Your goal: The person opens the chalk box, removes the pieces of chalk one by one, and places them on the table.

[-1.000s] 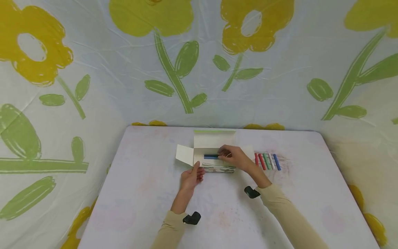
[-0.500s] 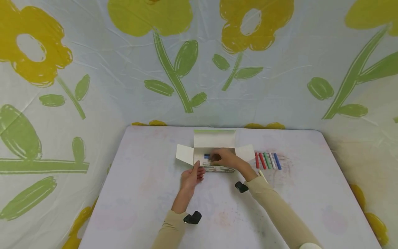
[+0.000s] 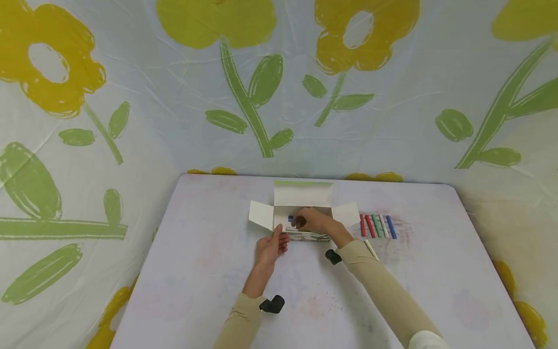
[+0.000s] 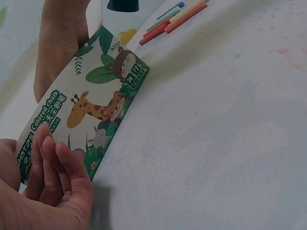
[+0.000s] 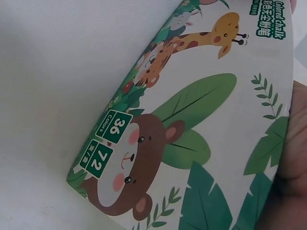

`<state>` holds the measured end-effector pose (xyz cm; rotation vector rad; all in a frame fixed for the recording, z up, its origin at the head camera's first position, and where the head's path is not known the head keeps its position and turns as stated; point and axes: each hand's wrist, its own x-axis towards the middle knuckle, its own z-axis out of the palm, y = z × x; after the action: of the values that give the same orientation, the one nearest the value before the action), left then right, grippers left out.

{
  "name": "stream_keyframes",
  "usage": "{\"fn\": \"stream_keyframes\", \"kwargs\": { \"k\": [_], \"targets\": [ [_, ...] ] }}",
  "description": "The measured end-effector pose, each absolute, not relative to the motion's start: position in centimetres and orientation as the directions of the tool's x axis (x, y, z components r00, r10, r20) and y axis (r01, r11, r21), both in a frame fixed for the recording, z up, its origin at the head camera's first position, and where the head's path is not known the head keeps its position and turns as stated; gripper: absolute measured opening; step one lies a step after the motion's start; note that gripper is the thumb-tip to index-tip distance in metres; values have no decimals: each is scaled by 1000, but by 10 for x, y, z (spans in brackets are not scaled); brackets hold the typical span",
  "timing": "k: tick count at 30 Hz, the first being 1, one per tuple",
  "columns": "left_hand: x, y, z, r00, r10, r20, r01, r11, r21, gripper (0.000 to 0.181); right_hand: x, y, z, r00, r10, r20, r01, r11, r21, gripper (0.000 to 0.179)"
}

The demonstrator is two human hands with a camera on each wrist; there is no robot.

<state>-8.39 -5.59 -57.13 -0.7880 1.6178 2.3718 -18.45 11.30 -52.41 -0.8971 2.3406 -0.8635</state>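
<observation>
An open chalk box [image 3: 302,194] printed with animals stands on the table, its flaps folded out. My left hand [image 3: 269,248] holds its front left corner, the thumb on the top edge and the fingers against the printed front [image 4: 84,103]. My right hand [image 3: 315,220] reaches down inside the box with bent fingers; whatever lies between its fingertips is hidden. Beside those fingers show the end of a blue chalk stick [image 3: 290,219] and a white stick [image 3: 291,229]. In the right wrist view the box front [image 5: 192,120] covers most of the right hand [image 5: 292,163].
Right of the box lies a row of several chalk sticks: red [image 3: 369,226], green [image 3: 377,226], white [image 3: 383,226] and blue [image 3: 391,227]. A pale cream stick [image 3: 372,249] lies nearer, against the right sleeve [image 3: 379,281]. Chalk smudges mark the table [image 3: 209,281]. Flowered cloth [image 3: 287,160] hangs behind.
My right hand has moved left and deeper into the box, over the blue sticks. The right flap and the cream stick have come into sight. My left hand has stayed at the corner.
</observation>
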Motion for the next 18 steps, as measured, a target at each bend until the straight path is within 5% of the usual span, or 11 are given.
{"fn": "stream_keyframes", "kwargs": {
  "k": [18],
  "targets": [
    [-82,-56,-567,-849,-149,-507,-412,-414,812,49,-178,145,-518,-680,-733,-2,-517,482,-707,19]
  ]
}}
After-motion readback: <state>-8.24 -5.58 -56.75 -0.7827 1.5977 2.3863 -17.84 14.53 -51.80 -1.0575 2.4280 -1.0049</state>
